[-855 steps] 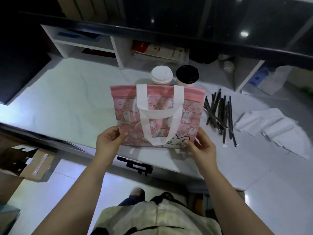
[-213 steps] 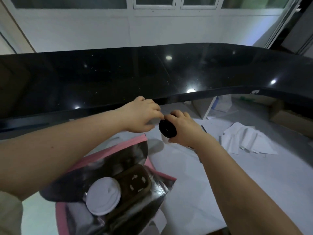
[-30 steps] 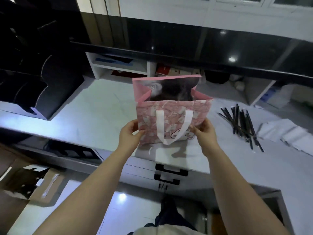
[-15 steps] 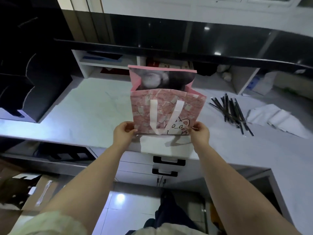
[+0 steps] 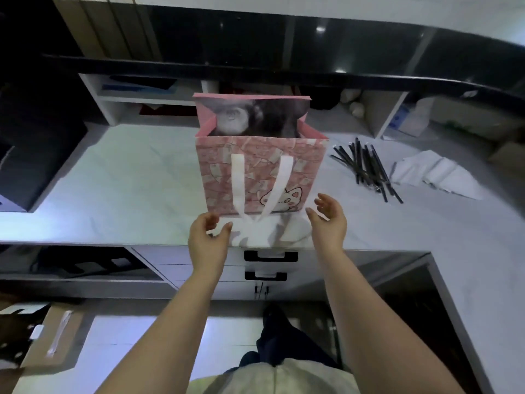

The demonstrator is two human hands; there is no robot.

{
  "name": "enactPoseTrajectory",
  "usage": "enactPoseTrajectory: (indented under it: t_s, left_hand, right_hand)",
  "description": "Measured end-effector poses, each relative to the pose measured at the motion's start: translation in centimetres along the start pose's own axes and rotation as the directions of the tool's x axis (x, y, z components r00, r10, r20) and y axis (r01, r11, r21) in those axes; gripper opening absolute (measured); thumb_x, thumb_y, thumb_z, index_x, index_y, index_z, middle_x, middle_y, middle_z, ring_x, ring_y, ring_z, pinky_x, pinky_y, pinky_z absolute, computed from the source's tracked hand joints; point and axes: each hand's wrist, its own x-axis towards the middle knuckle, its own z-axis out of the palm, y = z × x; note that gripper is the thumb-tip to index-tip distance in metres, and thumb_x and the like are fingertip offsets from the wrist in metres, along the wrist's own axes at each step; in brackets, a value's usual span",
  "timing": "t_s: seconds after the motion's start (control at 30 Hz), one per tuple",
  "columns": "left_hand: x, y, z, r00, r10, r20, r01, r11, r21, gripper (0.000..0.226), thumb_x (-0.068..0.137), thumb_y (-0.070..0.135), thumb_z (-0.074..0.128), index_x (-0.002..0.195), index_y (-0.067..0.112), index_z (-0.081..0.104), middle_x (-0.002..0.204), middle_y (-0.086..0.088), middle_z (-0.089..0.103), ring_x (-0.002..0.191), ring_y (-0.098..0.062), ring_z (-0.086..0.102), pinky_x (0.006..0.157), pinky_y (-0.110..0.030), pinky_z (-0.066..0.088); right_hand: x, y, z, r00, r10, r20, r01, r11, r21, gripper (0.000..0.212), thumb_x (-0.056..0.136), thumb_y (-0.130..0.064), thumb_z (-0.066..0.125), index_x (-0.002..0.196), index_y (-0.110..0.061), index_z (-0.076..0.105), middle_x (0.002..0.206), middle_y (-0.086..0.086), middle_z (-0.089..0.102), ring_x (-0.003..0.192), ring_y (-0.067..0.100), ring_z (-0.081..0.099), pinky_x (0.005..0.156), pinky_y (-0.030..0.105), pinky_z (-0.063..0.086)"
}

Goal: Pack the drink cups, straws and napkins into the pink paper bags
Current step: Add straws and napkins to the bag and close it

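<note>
A pink paper bag (image 5: 255, 172) with white handles and a cat drawing stands upright and open near the front edge of the white counter (image 5: 119, 177). A white cup lid (image 5: 231, 122) shows inside it beside a dark shape. My left hand (image 5: 208, 237) hovers just below the bag's lower left corner, fingers loosely curled, holding nothing. My right hand (image 5: 328, 220) is off the lower right corner, fingers spread. Black straws (image 5: 366, 166) lie in a pile to the right of the bag, white napkins (image 5: 437, 174) beyond them.
A raised black countertop (image 5: 284, 72) runs across the back above white shelf cubbies (image 5: 142, 92). A black box (image 5: 37, 143) stands at the left. Drawers with black handles (image 5: 270, 255) sit under the counter. A cardboard box (image 5: 51, 339) lies on the floor at the left.
Both hands have let go of the bag's lower corners and drawn back a little. The bag stands on its own on the counter.
</note>
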Motion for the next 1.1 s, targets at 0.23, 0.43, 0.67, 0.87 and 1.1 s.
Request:
enactPoseTrajectory:
  t_s: [0.23, 0.43, 0.67, 0.87, 1.1]
  left_hand:
    - [-4.4, 4.4, 8.6, 0.826, 0.292, 0.482, -0.425, 0.884, 0.193, 0.030, 0.088, 0.027, 0.068, 0.118, 0.023, 0.064, 0.118, 0.006, 0.063, 0.112, -0.014, 0.053, 0.097, -0.032, 0.043]
    - [-5.5, 8.8, 17.5, 0.633, 0.399, 0.663, -0.671, 0.711, 0.212, 0.040, 0.088, 0.030, 0.064, 0.127, 0.023, 0.059, 0.128, 0.000, 0.059, 0.120, -0.024, 0.050, 0.099, -0.038, 0.039]
    - [-2.6, 12.1, 27.0, 0.631, 0.323, 0.706, -0.716, 0.593, 0.368, 0.045, 0.094, 0.032, 0.053, 0.138, 0.024, 0.048, 0.138, 0.001, 0.051, 0.127, -0.025, 0.041, 0.102, -0.039, 0.033]
    - [0.6, 11.9, 32.4, 0.720, 0.203, 0.664, -0.637, 0.575, 0.514, 0.045, 0.094, 0.029, 0.052, 0.138, 0.025, 0.048, 0.138, 0.001, 0.050, 0.129, -0.025, 0.040, 0.102, -0.039, 0.032]
    - [4.1, 12.0, 35.8, 0.819, 0.173, 0.547, -0.545, 0.532, 0.648, 0.043, 0.088, 0.026, 0.056, 0.131, 0.021, 0.053, 0.132, -0.004, 0.056, 0.123, -0.029, 0.044, 0.098, -0.042, 0.035]
  right_hand:
    - [0.8, -1.2, -7.6, 0.990, -0.099, -0.099, 0.080, 0.979, -0.186, 0.023, 0.088, -0.014, 0.068, 0.107, -0.026, 0.066, 0.107, -0.014, 0.065, 0.102, 0.008, 0.058, 0.094, 0.029, 0.048]
    - [4.3, -2.0, -14.3, 0.969, -0.176, -0.172, 0.114, 0.941, -0.318, 0.021, 0.089, -0.019, 0.068, 0.102, -0.034, 0.063, 0.104, -0.021, 0.059, 0.110, 0.011, 0.053, 0.097, 0.032, 0.045]
    - [11.3, -1.2, -18.5, 0.964, -0.249, -0.096, 0.181, 0.874, -0.450, 0.020, 0.087, -0.016, 0.070, 0.106, -0.022, 0.069, 0.107, -0.010, 0.065, 0.101, -0.003, 0.047, 0.094, 0.024, 0.043]
    - [18.7, -0.7, -17.1, 0.978, -0.194, 0.076, 0.205, 0.830, -0.519, 0.021, 0.086, -0.009, 0.066, 0.104, -0.015, 0.073, 0.098, 0.000, 0.071, 0.096, 0.016, 0.061, 0.087, 0.027, 0.049]
    - [25.9, 0.0, -12.0, 0.949, -0.075, 0.305, 0.295, 0.543, -0.786, 0.020, 0.092, -0.025, 0.054, 0.105, -0.024, 0.070, 0.110, -0.003, 0.065, 0.112, 0.032, 0.043, 0.085, 0.039, 0.030]
